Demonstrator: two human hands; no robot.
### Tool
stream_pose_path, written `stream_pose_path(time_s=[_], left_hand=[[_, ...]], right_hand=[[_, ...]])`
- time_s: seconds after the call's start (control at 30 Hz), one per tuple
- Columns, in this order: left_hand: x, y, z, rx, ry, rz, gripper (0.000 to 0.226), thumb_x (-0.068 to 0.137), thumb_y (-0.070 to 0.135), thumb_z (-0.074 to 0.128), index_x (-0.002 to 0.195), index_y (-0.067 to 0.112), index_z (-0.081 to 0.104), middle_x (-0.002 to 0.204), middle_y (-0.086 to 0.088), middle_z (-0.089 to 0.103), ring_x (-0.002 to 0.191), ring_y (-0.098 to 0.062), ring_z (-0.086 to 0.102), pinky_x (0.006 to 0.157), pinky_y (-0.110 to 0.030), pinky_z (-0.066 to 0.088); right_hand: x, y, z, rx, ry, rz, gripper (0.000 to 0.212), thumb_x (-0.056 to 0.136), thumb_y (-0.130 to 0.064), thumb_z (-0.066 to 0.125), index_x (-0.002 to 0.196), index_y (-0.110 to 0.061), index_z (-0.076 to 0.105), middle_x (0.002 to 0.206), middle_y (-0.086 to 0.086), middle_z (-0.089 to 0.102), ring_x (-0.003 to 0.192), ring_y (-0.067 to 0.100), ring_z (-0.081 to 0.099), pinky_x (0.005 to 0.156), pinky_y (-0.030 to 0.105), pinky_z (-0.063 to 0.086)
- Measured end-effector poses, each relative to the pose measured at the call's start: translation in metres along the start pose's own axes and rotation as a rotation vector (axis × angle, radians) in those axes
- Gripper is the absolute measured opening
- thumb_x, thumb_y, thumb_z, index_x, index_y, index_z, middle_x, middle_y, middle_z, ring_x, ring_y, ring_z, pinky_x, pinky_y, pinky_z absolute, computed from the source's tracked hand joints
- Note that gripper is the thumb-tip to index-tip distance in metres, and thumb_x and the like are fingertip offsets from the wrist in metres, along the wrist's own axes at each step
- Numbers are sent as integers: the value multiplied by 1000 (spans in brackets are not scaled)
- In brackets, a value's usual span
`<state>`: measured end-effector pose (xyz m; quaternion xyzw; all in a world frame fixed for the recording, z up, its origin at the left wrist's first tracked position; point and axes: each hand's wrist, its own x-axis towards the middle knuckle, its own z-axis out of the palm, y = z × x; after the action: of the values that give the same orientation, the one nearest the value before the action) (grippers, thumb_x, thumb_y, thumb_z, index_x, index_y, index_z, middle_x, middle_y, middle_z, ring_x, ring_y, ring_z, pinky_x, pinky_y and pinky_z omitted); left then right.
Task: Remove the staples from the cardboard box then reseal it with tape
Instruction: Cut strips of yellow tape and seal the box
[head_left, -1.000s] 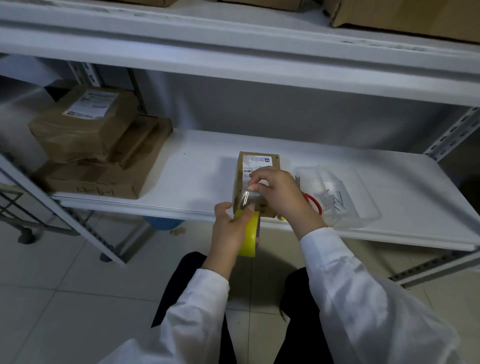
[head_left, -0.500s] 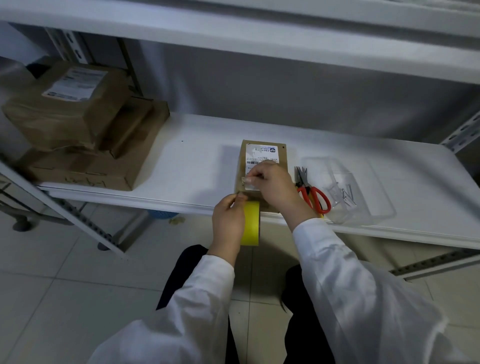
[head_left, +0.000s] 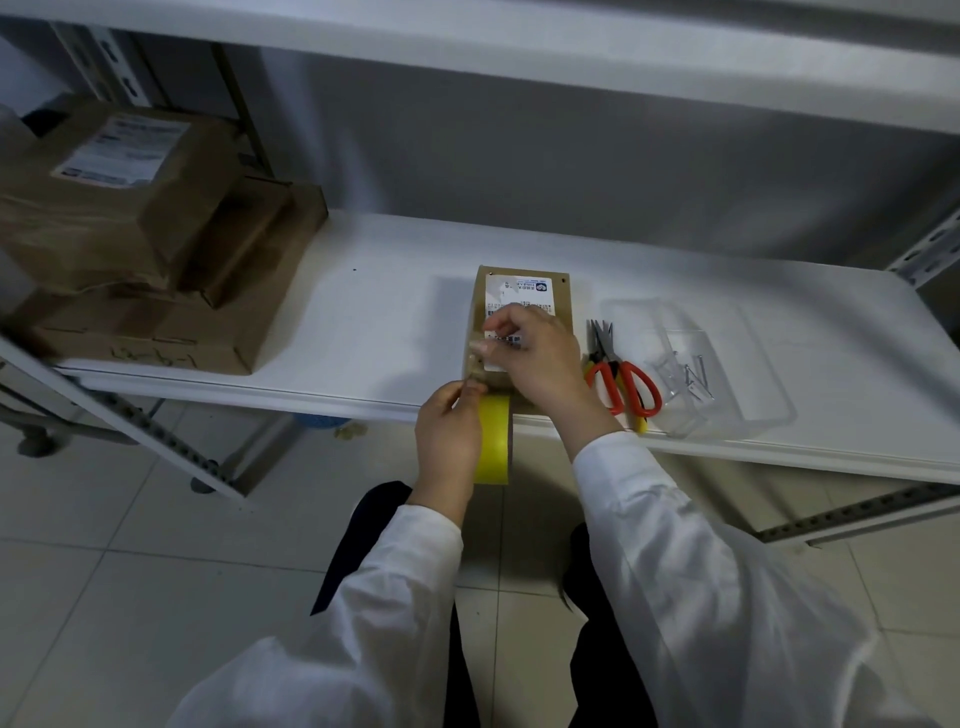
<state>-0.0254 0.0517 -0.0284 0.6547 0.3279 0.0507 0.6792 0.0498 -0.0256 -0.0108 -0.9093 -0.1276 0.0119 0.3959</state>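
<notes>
The small cardboard box (head_left: 562, 306) is set flat on the white shelf (head_left: 363, 322), close to its front edge, label upward. A yellow tape roll (head_left: 493, 441) is gripped by the left hand (head_left: 449, 431), whose fingers are curled round it just below and in front of the shelf edge. A strip of clear tape (head_left: 475, 364) is drawn from the roll up over the box's near-left part. Its free end is pinched by the fingers (head_left: 501, 327) of the right hand (head_left: 540, 358) above the label (whether the strip touches the cardboard cannot be told). Red-handled pliers (head_left: 621, 379) are laid just right of the box, beside a clear tray (head_left: 753, 364) in which metal staples (head_left: 693, 371) are held. Larger boxes (head_left: 130, 234) are stacked at the shelf's left end.
</notes>
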Motion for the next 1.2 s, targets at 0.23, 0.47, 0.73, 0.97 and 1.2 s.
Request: stream_pose_path(time_s=[0.23, 0.47, 0.73, 0.97, 1.2], left_hand=[[-2, -2, -2, -3, -71, -5, 10, 92, 21, 55, 84, 20, 61, 80, 7, 57, 85, -17, 53, 77, -28, 40], [-9, 1, -5, -92, -152, -16, 7, 90, 8, 58, 97, 8, 56, 80, -3, 55, 50, 0, 60, 38, -7, 39], [4, -1, -2, 136, -82, -4, 20, 87, 24, 61, 103, 12, 63, 107, -8, 62, 97, -23, 58, 82, -30, 47], [11, -2, -3, 244, -87, 2, 20, 86, 27, 61, 84, 9, 67, 90, -12, 65, 88, -28, 57, 78, -32, 42], [15, -5, -6, 351, -155, -46, 35, 89, 38, 59, 73, 7, 59, 83, -11, 59, 83, -27, 53, 74, -30, 38]], right_hand=[[0, -2, 6, -184, 7, 19, 28, 86, -41, 61, 110, -27, 58, 111, -4, 58, 111, 21, 47, 89, 32, 30], [-4, 5, -6, -228, -182, -41, 56, 76, -46, 71, 125, -28, 51, 127, -4, 46, 124, 19, 35, 99, 32, 25], [-6, 6, -5, -264, -145, -92, 56, 76, -46, 71, 124, -26, 52, 128, -1, 46, 125, 21, 36, 100, 33, 26], [-8, 4, -6, -266, -159, -91, 56, 77, -44, 71, 126, -25, 52, 129, 0, 46, 125, 22, 35, 101, 34, 27], [-9, 3, -7, -262, -156, -98, 55, 78, -40, 71, 127, -24, 53, 131, 0, 46, 126, 22, 34, 101, 30, 25]])
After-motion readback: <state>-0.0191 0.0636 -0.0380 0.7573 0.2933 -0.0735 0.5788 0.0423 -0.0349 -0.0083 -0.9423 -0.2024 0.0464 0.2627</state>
